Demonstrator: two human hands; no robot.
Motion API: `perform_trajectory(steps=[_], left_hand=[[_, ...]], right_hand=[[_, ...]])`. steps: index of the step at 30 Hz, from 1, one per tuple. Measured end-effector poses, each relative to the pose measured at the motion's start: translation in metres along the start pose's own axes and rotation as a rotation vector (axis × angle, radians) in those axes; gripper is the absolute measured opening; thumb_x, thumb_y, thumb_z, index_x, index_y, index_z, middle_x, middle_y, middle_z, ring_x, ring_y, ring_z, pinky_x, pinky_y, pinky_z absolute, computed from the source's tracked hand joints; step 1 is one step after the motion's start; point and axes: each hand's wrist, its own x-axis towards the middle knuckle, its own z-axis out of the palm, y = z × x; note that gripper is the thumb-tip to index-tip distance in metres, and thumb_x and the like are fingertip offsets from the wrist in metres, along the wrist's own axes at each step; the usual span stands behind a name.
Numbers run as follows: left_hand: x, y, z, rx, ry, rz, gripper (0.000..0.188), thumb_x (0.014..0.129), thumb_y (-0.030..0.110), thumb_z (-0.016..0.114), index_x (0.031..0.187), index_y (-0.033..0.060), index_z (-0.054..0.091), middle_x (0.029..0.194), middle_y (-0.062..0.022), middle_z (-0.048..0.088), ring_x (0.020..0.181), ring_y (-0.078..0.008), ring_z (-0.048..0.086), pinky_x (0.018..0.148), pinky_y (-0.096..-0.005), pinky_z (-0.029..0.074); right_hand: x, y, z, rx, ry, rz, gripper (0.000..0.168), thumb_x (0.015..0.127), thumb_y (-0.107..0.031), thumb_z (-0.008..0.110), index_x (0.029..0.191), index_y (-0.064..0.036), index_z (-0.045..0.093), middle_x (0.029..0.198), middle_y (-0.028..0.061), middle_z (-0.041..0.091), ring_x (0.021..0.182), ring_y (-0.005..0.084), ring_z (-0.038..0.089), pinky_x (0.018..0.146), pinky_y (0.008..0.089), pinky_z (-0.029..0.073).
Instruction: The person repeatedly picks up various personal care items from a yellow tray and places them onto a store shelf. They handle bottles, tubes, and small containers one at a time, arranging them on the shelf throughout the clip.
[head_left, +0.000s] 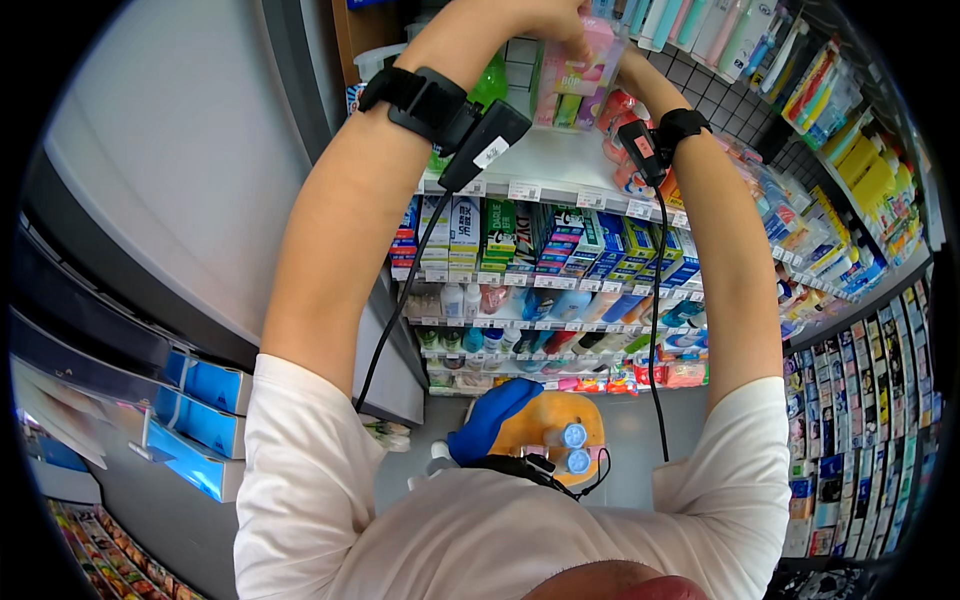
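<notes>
At the top of the view my left hand (561, 21) has its fingers on a pink carton (589, 56) with printed writing. The carton sits in a clear plastic display box (546, 97), together with green and purple packs. This box is at the upper shelf (551, 154), near its front. My right hand (630, 64) reaches to the right side of the same box; its fingers are hidden behind it. Red-and-pink packages (624, 139) lie just right of the box. A green bottle (491, 79) stands to the left, partly behind my left forearm.
Toothpaste cartons (499, 232) and several rows of bottles (555, 304) fill the lower shelves. Hanging toothbrush packs (705, 30) line the upper right. A wooden stool (581, 409) holds two blue-capped containers (575, 448). Cables (394, 315) hang from both wrist devices. A grey panel (187, 150) stands at left.
</notes>
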Motion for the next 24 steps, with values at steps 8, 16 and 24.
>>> perform_trajectory(steps=[8,16,24], left_hand=[[-0.018,-0.005,-0.015,-0.01,0.007,-0.015,0.048,0.056,0.025,0.083,0.092,-0.0018,0.066,0.091,-0.0218,0.067,0.087,-0.0328,0.065,0.077,-0.0382,0.051],[-0.042,-0.009,-0.024,0.0,0.042,0.022,0.046,0.054,0.026,0.082,0.086,-0.0023,0.067,0.086,-0.0219,0.066,0.083,-0.0335,0.065,0.072,-0.0389,0.051],[-0.07,-0.005,-0.057,-0.112,0.047,-0.054,0.042,0.059,0.021,0.081,0.091,-0.0031,0.066,0.085,-0.0188,0.067,0.08,-0.0274,0.065,0.072,-0.0354,0.05]], right_hand=[[-0.007,-0.034,0.034,-0.201,-0.143,-0.052,0.052,0.08,-0.03,0.068,0.119,0.002,0.054,0.105,0.0105,0.064,0.093,0.0186,0.062,0.078,0.0344,0.049],[0.0,-0.035,0.044,-0.223,-0.205,-0.04,0.052,0.08,-0.03,0.067,0.12,0.001,0.054,0.104,0.0106,0.064,0.093,0.019,0.062,0.078,0.0344,0.049],[0.003,-0.032,0.058,-0.191,-0.242,-0.037,0.051,0.08,-0.029,0.067,0.12,0.001,0.054,0.104,0.0107,0.064,0.093,0.0193,0.062,0.078,0.0345,0.049]])
